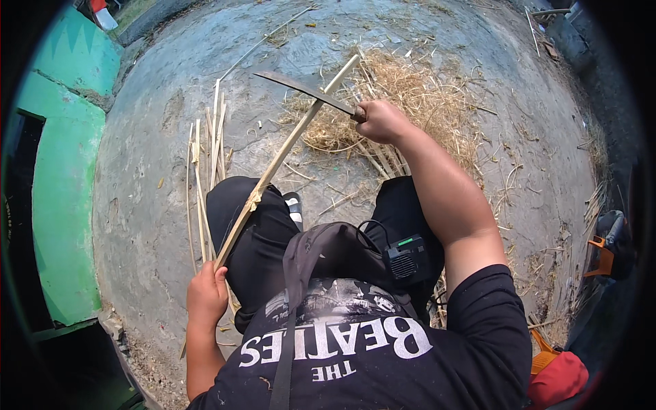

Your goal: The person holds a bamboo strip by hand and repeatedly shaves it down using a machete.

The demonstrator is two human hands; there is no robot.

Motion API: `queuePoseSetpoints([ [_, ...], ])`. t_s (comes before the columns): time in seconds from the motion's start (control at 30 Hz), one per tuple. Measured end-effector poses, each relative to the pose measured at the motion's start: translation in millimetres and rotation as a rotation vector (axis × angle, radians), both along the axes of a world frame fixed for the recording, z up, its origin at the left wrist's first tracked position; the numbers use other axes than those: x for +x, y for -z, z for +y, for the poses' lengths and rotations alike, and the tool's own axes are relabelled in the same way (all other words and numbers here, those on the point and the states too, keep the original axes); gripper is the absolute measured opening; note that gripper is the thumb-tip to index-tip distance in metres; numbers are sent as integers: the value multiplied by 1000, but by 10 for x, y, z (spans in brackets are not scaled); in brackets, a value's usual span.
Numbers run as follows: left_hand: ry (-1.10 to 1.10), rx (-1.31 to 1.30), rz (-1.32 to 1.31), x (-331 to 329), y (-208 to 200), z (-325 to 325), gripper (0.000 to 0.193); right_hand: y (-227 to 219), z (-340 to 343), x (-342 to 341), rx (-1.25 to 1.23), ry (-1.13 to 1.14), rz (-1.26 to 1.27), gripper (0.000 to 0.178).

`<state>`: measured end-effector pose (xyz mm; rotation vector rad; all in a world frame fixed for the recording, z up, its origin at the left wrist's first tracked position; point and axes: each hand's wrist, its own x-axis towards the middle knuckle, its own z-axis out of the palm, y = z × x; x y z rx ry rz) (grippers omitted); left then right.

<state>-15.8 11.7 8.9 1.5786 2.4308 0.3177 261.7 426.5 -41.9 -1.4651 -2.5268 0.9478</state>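
Observation:
My left hand [207, 295] is closed around the lower end of a long pale bamboo strip [283, 152], beside my left thigh. The strip slants up and away to the right, passing over my left knee, with a rough, frayed node [255, 198] partway along. In my right hand [384, 124] is the short handle of a machete [290, 83], held out in front of me with the arm extended. Its long dark blade points left and crosses the upper part of the strip; whether the edge bites into it is too small to tell.
Several cut strips [199, 171] lie on the concrete floor [137, 198] to my left. A heap of curly shavings [430, 102] spreads ahead, with strips partly beneath it. A black device [404, 261] rests on my right thigh. A green wall [65, 205] stands left; an orange object [600, 258] is right.

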Motion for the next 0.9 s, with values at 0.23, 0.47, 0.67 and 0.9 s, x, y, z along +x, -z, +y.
queuePoseSetpoints([
  [0.23,-15,13,-38,-6,129,-32,24,18,67,-53,42,-80,103,19],
  [0.47,-30,0,-107,-27,101,-5,26,47,-78,-64,183,-91,88,20],
  [0.67,-6,87,-80,-4,179,10,26,124,-46,-33,256,-40,68,17],
  [0.9,-21,15,-131,-18,87,77,27,146,-21,42,269,188,138,13],
])
